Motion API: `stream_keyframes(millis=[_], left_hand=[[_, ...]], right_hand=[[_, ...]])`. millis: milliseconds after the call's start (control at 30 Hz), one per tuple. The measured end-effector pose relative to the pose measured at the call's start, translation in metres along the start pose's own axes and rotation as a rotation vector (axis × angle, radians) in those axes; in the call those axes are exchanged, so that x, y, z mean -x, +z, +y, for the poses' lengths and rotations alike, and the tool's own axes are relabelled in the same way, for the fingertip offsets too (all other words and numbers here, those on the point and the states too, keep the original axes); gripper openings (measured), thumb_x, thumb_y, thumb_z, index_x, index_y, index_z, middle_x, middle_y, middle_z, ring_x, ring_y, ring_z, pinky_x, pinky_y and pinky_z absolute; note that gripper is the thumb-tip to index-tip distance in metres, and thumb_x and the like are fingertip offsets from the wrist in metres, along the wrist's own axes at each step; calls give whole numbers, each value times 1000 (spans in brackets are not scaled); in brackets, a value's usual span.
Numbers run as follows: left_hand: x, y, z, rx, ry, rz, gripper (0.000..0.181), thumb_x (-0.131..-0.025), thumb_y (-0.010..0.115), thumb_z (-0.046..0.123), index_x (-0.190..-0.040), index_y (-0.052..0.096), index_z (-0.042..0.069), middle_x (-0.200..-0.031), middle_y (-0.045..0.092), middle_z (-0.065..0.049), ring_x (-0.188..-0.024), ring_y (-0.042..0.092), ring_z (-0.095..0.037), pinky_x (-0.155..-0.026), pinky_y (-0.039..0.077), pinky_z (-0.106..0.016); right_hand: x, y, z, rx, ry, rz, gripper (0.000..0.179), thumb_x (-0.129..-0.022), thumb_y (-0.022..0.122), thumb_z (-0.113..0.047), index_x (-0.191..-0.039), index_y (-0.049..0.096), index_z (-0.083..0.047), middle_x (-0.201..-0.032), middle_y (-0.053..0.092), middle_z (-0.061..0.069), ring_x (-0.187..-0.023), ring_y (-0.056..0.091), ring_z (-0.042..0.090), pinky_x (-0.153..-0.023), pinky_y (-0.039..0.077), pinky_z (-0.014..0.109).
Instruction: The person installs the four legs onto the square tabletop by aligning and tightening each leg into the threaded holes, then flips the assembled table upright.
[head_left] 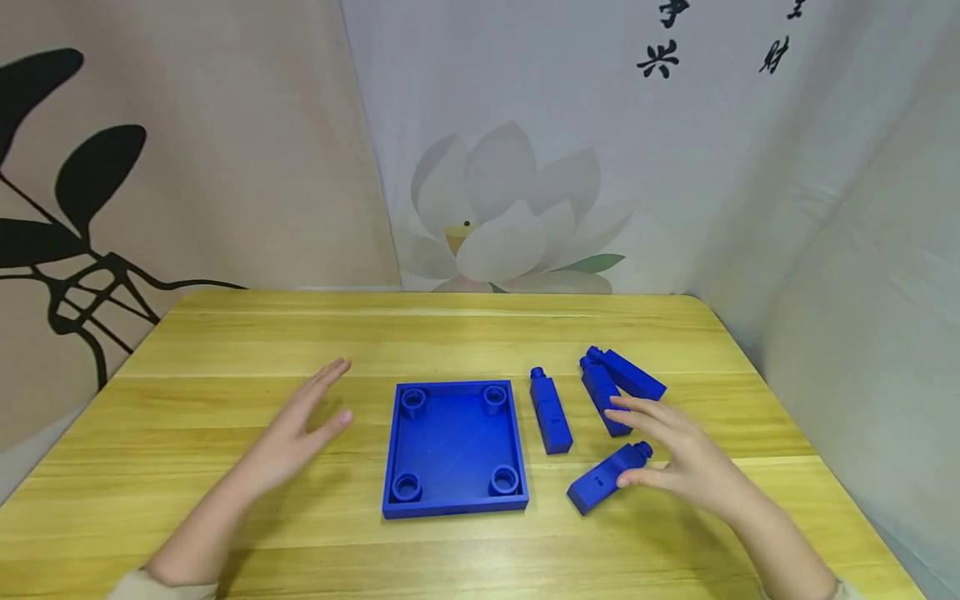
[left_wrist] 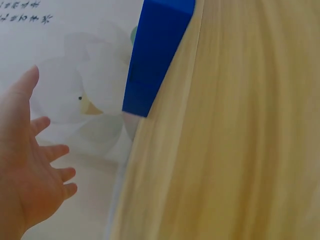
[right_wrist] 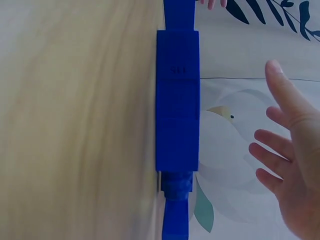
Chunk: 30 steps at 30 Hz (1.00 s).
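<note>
A square blue tray-like base [head_left: 453,507] with a raised rim and a round socket in each corner lies mid-table. My left hand [head_left: 296,437] hovers to its left, fingers spread, holding nothing; the left wrist view shows that hand [left_wrist: 35,165] apart from the base [left_wrist: 155,55]. My right hand [head_left: 682,458] is over the right side, fingers spread and thumb tip overlapping the nearest blue peg-ended block [head_left: 603,481]. In the right wrist view the hand [right_wrist: 295,150] stands apart from that block [right_wrist: 177,110]. Another such block [head_left: 551,414] lies upright-pointing between base and hand.
Two more blue peg-ended blocks, one partly behind my right fingers [head_left: 600,392] and one slanting beside it [head_left: 633,375], lie at the right with their pegs close together. A printed cloth [head_left: 300,167] hangs behind the wooden table [head_left: 300,329], and another fabric wall borders the right.
</note>
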<state>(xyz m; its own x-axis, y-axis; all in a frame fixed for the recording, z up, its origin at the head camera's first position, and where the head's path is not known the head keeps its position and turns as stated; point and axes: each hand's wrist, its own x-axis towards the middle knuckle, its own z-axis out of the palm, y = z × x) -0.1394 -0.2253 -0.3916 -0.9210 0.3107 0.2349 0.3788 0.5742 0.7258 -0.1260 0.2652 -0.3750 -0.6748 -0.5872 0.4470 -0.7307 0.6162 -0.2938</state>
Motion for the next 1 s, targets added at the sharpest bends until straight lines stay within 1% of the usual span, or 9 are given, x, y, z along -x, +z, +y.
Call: stream_keyframes(millis=[67,133,267,367,533,633,767,867,1000], left_hand=[[0,5,-2,25,-14,-16,64,-98,56,23,-153,23,17,-156,20,-14,-139,17,-43,-100,18,-72],[0,10,-4,51,-28,-34,64,-98,56,22,-153,24,17,-155,22,-15,-138,19,-44,-99,19,-72],[1,19,-8,88,-57,-54,62,-98,56,23,-152,26,15,-154,24,-15,-137,21,-45,-99,20,-72],[1,26,-11,103,-66,-63,61,-98,56,24,-151,28,13,-153,26,-17,-136,23,-45,-100,20,-71],[3,35,-14,146,-70,-86,61,-98,57,23,-150,30,8,-149,33,-20,-133,32,-44,-102,24,-65],[3,39,-15,164,-77,-91,61,-97,59,25,-149,33,7,-148,36,-18,-133,33,-42,-105,24,-61],[3,42,-16,176,-83,-85,61,-95,61,29,-147,36,8,-148,38,-14,-136,30,-38,-107,21,-59],[3,45,-17,186,-61,-85,61,-94,63,27,-146,39,7,-146,40,-14,-135,32,-36,-107,23,-57],[2,49,-19,198,-15,-94,59,-93,64,23,-144,41,4,-144,43,-16,-133,36,-36,-106,26,-53]], right_hand=[[1,4,0,-16,3,-21,74,-66,84,-39,-131,59,-15,-134,54,6,-121,49,28,-98,37,28],[2,7,-1,-40,15,-52,73,-65,85,-37,-130,59,-13,-133,55,5,-121,49,26,-99,38,28],[2,11,-3,-89,47,-122,73,-64,87,-31,-129,59,-12,-131,56,3,-121,50,23,-95,44,40],[1,13,-4,-140,71,-180,71,-65,87,-25,-129,59,-11,-131,57,4,-121,50,25,-92,45,49],[2,17,-5,-194,92,-259,67,-69,85,-23,-130,58,-12,-132,55,4,-120,50,27,-92,45,50],[2,20,-4,-213,74,-273,66,-70,85,-22,-130,59,-11,-131,56,3,-119,51,27,-92,47,47],[2,23,-3,-235,55,-281,64,-71,85,-21,-129,60,-11,-128,57,0,-117,53,23,-92,48,41],[3,25,-3,-245,37,-280,60,-71,85,-18,-126,62,-12,-126,58,-2,-115,54,21,-91,49,38],[3,28,-2,-259,-13,-261,55,-70,85,-12,-121,64,-11,-122,59,-2,-111,56,21,-89,50,35]])
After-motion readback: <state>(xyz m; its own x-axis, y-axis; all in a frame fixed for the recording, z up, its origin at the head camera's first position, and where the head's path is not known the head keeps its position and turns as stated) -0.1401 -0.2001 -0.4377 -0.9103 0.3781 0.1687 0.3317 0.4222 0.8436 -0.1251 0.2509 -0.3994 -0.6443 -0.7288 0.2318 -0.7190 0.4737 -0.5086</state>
